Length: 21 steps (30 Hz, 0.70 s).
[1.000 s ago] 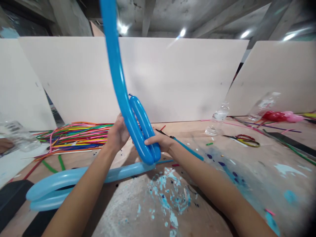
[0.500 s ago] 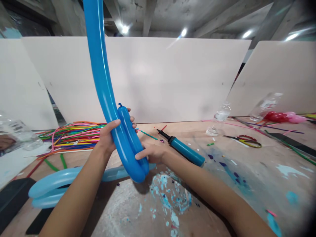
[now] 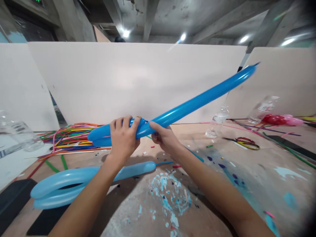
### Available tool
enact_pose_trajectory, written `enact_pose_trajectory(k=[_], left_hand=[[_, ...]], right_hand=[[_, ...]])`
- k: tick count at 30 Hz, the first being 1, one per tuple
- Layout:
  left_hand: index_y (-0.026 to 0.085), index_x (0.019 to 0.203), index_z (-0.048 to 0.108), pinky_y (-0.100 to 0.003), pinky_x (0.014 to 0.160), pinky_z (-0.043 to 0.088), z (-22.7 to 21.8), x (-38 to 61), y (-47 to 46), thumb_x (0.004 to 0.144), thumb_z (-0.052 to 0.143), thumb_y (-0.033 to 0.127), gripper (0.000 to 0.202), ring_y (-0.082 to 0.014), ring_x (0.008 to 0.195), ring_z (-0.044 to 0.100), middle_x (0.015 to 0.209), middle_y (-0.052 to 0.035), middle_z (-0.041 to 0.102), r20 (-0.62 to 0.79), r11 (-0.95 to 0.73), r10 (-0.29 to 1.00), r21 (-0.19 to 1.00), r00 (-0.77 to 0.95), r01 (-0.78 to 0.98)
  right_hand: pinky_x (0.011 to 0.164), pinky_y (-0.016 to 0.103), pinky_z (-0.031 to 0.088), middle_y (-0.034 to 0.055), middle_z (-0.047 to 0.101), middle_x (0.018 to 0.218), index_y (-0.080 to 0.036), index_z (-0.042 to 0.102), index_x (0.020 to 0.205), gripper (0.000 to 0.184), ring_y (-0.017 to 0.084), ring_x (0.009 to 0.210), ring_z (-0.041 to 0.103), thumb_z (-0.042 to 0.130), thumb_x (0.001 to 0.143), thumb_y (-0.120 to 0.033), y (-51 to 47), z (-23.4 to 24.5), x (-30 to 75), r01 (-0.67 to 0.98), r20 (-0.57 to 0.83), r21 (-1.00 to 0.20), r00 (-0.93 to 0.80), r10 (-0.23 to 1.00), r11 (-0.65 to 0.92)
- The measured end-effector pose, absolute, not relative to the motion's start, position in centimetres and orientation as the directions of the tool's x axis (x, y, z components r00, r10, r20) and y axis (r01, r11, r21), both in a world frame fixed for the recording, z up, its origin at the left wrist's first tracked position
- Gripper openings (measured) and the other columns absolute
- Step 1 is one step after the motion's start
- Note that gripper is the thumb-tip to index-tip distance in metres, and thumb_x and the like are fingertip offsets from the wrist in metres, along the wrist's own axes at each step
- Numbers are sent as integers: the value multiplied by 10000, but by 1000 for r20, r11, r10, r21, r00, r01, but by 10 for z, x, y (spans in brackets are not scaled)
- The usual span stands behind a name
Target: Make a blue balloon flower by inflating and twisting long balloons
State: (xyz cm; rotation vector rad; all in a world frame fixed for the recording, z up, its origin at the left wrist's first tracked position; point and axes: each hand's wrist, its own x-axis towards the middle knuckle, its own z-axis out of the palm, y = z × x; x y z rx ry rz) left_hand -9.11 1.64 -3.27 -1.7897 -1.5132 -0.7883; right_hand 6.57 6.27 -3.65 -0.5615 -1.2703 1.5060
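A long blue balloon (image 3: pixel 192 102) is folded back on itself at its left end and held above the table, its free end reaching up to the right. My left hand (image 3: pixel 123 140) is wrapped round the folded part. Just to the right, my right hand (image 3: pixel 165 136) pinches the balloon near the knotted tip. On the table below the hands lies a light blue balloon (image 3: pixel 74 179), bent into a loop at the left.
A heap of coloured uninflated balloons (image 3: pixel 71 135) lies at the back left. Plastic bottles (image 3: pixel 218 120) stand at the right, with scissors (image 3: pixel 243 141) and red and pink balloons (image 3: pixel 281 119) beyond. A clear bottle (image 3: pixel 17 135) is at far left. White boards wall the paint-stained table (image 3: pixel 259 184).
The blue balloon has swung from upright to nearly level, its long end now pointing up to the right. Both hands rose and shifted their grip; the pump is now hidden behind my right arm.
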Motion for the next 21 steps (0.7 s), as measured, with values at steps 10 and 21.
enact_pose_trajectory(k=[10, 21], left_hand=[[224, 1187, 562, -402, 764, 456, -23, -101, 16, 669, 589, 180, 520, -300, 912, 620, 1038, -96, 667, 509, -322, 833, 129, 216, 938], [253, 1035, 668, -306, 670, 502, 2, -114, -1, 699, 704, 329, 346, -224, 805, 642, 959, -10, 702, 137, -531, 785, 652, 604, 542]], right_hand=[[406, 195, 314, -38, 513, 523, -163, 547, 622, 308, 69, 461, 453, 779, 686, -355, 78, -44, 72, -337, 269, -936, -498, 824, 102], [503, 252, 420, -6, 566, 619, -177, 582, 805, 240, 135, 576, 540, 722, 759, -366, 40, -6, 92, -162, 450, -863, -680, 579, 479]])
